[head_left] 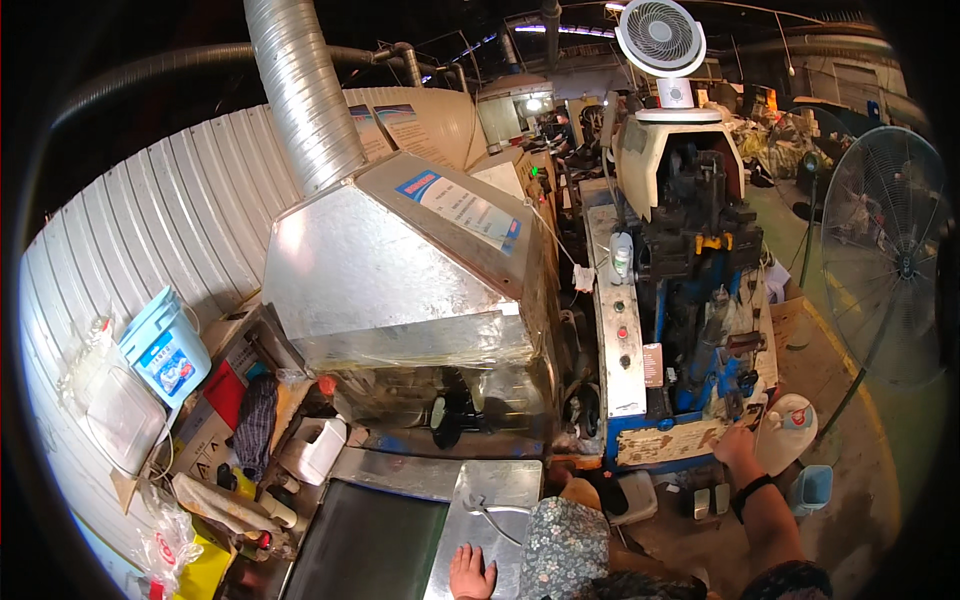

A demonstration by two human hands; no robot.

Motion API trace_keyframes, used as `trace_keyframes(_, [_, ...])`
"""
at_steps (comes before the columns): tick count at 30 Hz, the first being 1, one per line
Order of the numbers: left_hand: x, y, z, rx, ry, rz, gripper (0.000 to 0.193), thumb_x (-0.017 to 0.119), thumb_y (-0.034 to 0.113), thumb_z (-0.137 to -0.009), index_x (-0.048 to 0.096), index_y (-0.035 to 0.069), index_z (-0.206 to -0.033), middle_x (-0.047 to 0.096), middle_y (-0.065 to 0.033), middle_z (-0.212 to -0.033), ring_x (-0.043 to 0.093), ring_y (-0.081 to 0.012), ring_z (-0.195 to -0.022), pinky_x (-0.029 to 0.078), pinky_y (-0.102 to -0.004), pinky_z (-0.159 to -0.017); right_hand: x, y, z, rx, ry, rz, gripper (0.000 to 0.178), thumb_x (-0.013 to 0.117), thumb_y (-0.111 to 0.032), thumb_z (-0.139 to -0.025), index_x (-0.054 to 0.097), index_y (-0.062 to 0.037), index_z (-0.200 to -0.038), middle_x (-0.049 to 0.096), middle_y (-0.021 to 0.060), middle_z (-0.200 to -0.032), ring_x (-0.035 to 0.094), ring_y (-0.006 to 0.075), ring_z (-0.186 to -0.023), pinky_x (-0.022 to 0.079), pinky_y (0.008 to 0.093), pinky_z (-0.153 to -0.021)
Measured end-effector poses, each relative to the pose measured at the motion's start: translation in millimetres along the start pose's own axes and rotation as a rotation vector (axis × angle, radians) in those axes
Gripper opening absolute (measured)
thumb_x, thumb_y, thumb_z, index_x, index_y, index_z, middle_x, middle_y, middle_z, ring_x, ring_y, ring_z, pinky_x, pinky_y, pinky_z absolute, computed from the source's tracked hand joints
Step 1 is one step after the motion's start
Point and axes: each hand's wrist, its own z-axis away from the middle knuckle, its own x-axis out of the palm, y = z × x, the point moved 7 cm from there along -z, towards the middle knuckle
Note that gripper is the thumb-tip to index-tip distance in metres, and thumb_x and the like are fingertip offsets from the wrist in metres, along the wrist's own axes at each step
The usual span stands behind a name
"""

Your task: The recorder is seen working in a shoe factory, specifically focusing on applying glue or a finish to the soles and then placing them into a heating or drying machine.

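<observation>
My left hand [471, 574] lies flat, fingers spread, on a bare metal plate [500, 475] beside a dark flat belt [372, 545]. A thin, pale, curved tool or cord [489, 511] rests on the plate beyond that hand; its kind is unclear. Out to the right, my right hand [736, 447] is at the lower right corner of a blue-framed machine [665, 443], its fingers curled. Whatever those fingers hold, if anything, is hidden. A dark band circles the right wrist. Next to this hand stands a white plastic jug [786, 438]. Floral cloth [566, 548] covers my lap.
A large sheet-metal hood [390, 260] with a round duct [305, 95] rises ahead. Cartons, a light blue tub [167, 345] and bags crowd the left. A white fan [661, 40] tops the machine; a big stand fan [888, 250] and blue bin [811, 489] are right.
</observation>
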Motion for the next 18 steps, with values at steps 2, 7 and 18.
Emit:
trace_keyframes(2, [-4,0,6,-0.024,0.006,-0.016,0.054,0.058,0.036,-0.091,0.055,0.0,-0.131,0.051,-0.0243,-0.138,0.043,-0.0416,-0.131,0.035,-0.0517,-0.106,-11,0,-3,0.063,-0.146,-0.212,0.092,0.073,-0.05,-0.077,0.038,0.0189,-0.127,0.065,0.0267,-0.11,0.067,0.0346,-0.094,0.054,0.0417,-0.081])
trace_keyframes(7, [-10,7,0,0.014,0.008,0.017,0.052,0.057,0.035,-0.092,0.055,0.0,-0.13,0.051,-0.0247,-0.137,0.043,-0.0425,-0.13,0.036,-0.052,-0.106,9,21,-43,0.148,-0.465,-0.598,0.056,0.078,-0.035,-0.078,0.059,0.0121,-0.103,0.068,0.023,-0.085,0.068,0.0299,-0.069,0.055,0.0418,-0.058])
trace_keyframes(18, [-4,3,8,-0.018,-0.038,-0.01,0.053,0.056,0.035,-0.092,0.055,0.0,-0.131,0.051,-0.0252,-0.137,0.044,-0.0436,-0.128,0.034,-0.0502,-0.108,-1,24,-25,0.428,-0.27,-1.066,0.024,0.067,-0.005,-0.086,0.058,0.0099,-0.101,0.065,0.0203,-0.076,0.068,0.0264,-0.066,0.052,0.0365,-0.052])
